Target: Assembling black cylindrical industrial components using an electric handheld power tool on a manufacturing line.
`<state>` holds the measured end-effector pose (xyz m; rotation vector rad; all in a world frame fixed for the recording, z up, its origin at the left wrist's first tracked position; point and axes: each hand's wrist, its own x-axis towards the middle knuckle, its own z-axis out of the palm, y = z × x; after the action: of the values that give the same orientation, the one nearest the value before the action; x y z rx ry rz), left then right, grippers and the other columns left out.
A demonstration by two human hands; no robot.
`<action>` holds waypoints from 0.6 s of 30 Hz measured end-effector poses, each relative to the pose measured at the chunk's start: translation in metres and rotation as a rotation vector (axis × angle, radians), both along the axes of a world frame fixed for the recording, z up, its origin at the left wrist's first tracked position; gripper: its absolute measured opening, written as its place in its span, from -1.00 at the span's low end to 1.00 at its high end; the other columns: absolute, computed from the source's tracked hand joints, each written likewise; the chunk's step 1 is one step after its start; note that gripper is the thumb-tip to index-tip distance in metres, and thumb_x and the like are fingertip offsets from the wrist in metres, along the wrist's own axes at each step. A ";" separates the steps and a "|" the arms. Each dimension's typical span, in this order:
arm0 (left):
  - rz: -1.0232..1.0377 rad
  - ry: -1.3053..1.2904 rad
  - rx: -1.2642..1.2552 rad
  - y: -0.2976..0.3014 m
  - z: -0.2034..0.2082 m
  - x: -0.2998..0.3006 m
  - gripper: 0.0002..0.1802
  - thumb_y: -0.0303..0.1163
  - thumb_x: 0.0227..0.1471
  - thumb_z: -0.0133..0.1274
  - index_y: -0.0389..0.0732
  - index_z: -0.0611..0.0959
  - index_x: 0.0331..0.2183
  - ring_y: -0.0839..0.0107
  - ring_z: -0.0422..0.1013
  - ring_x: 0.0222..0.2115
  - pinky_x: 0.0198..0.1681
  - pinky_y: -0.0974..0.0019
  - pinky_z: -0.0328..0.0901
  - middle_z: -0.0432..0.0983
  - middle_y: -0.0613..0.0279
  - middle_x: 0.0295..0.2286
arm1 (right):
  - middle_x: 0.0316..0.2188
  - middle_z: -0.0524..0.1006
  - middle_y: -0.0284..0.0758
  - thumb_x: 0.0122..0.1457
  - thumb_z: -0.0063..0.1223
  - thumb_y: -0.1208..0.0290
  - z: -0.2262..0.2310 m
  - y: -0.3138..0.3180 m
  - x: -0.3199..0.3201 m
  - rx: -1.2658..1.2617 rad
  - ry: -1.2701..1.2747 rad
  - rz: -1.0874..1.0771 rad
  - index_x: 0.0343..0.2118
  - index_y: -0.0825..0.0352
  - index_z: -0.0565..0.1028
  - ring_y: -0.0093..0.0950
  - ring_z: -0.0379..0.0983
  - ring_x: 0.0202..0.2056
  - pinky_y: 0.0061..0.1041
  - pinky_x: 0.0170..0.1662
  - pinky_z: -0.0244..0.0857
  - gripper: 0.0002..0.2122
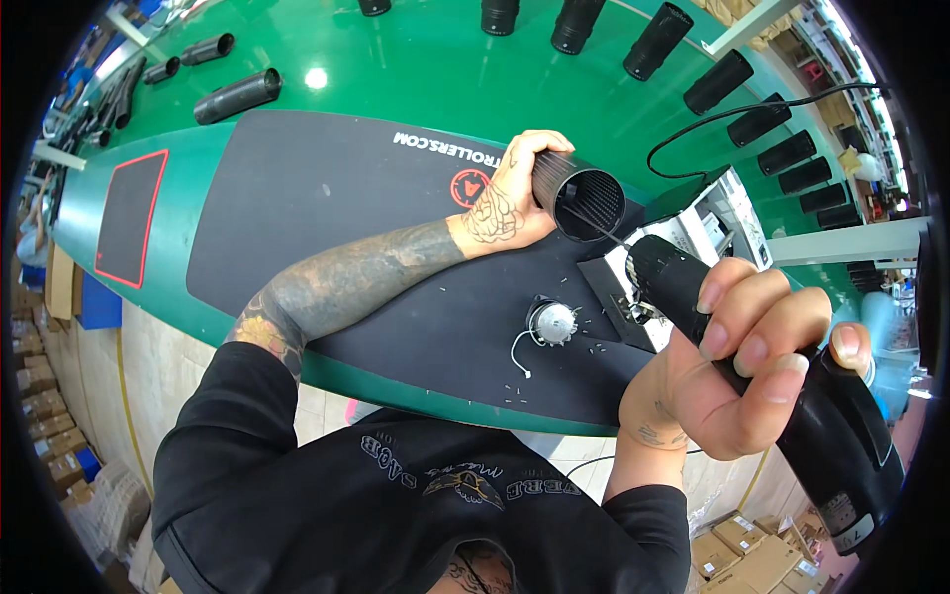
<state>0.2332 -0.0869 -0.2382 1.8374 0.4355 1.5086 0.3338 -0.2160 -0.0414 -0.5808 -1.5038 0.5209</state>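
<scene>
My left hand (510,198) is closed round a black ribbed tube (554,183), whose open end faces right and shows a grid of holes inside. In my right hand (757,356) is a black electric screwdriver (841,445), gripped near its front. Its long thin bit (599,226) reaches in at the mouth of the tube; the tip is hidden inside. Below the tube, a small round silver motor (554,323) with a white lead and plug lies on the black mat (416,317). Several tiny screws are scattered around it.
Under the mat is a long green board (198,307). An open box with metal parts (717,213) stands right of the tube, partly behind the screwdriver. More black tubes (658,42) stand or lie on the green surface behind. A black cable (683,137) loops at the upper right.
</scene>
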 end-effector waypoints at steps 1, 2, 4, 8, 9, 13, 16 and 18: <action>-0.007 -0.004 -0.002 0.000 0.000 0.001 -0.28 -0.63 -0.38 0.22 -0.22 0.31 -0.08 0.26 0.30 -0.13 -0.03 0.29 0.22 0.29 0.12 -0.13 | -0.56 0.27 -0.48 0.18 -0.20 0.42 0.000 0.000 0.000 0.001 0.005 -0.007 -0.03 0.11 0.27 -0.59 0.22 -0.58 -0.45 -0.35 0.15 -0.73; -0.015 -0.008 -0.005 0.000 0.001 0.003 -0.27 -0.63 -0.38 0.22 -0.21 0.31 -0.08 0.26 0.29 -0.13 -0.03 0.29 0.22 0.29 0.12 -0.13 | -0.56 0.27 -0.48 0.18 -0.20 0.42 0.000 0.001 0.001 0.001 0.009 -0.015 -0.04 0.11 0.27 -0.59 0.22 -0.58 -0.45 -0.35 0.16 -0.73; -0.004 -0.003 -0.009 0.001 -0.001 0.001 -0.27 -0.63 -0.38 0.22 -0.21 0.31 -0.08 0.26 0.29 -0.13 -0.03 0.29 0.22 0.29 0.12 -0.13 | -0.56 0.27 -0.47 0.17 -0.20 0.43 -0.002 0.004 -0.001 -0.008 0.007 -0.016 -0.05 0.11 0.27 -0.59 0.23 -0.58 -0.45 -0.35 0.16 -0.73; 0.013 0.007 -0.018 0.001 -0.003 -0.001 -0.26 -0.63 -0.39 0.22 -0.21 0.31 -0.07 0.25 0.29 -0.13 -0.03 0.29 0.21 0.29 0.13 -0.14 | -0.56 0.29 -0.45 0.15 -0.19 0.47 -0.008 0.009 -0.003 -0.036 -0.002 -0.035 -0.08 0.12 0.26 -0.58 0.23 -0.59 -0.44 -0.36 0.17 -0.74; 0.014 0.011 -0.023 0.001 -0.003 -0.001 -0.26 -0.64 -0.39 0.22 -0.21 0.31 -0.07 0.25 0.29 -0.14 -0.03 0.28 0.21 0.29 0.13 -0.14 | -0.57 0.29 -0.44 0.14 -0.18 0.48 -0.010 0.010 -0.003 -0.030 -0.011 -0.033 -0.08 0.12 0.26 -0.57 0.23 -0.59 -0.44 -0.37 0.17 -0.73; 0.021 0.025 -0.032 -0.001 -0.004 0.001 -0.26 -0.64 -0.40 0.22 -0.21 0.31 -0.07 0.25 0.29 -0.14 -0.03 0.28 0.21 0.28 0.13 -0.14 | -0.58 0.30 -0.42 0.11 -0.17 0.52 -0.015 0.012 -0.002 -0.009 -0.034 -0.022 -0.10 0.13 0.26 -0.56 0.24 -0.60 -0.44 -0.38 0.18 -0.72; 0.034 -0.002 -0.029 -0.003 -0.004 0.004 -0.26 -0.62 -0.43 0.22 -0.20 0.33 -0.08 0.24 0.29 -0.15 -0.05 0.29 0.21 0.30 0.13 -0.16 | -0.59 0.31 -0.41 0.09 -0.16 0.55 -0.014 0.009 -0.001 -0.026 -0.010 -0.019 -0.12 0.14 0.26 -0.55 0.24 -0.61 -0.43 -0.40 0.18 -0.72; 0.034 -0.008 -0.026 -0.004 -0.003 0.005 -0.26 -0.61 -0.44 0.22 -0.19 0.33 -0.09 0.24 0.29 -0.16 -0.05 0.29 0.21 0.30 0.14 -0.16 | -0.59 0.31 -0.40 0.08 -0.16 0.56 -0.014 0.006 -0.001 -0.030 0.000 -0.022 -0.13 0.14 0.27 -0.55 0.24 -0.61 -0.43 -0.40 0.19 -0.72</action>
<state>0.2377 -0.0911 -0.2409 1.8112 0.4831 1.5256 0.3331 -0.2099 -0.0555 -0.6201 -1.4898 0.5271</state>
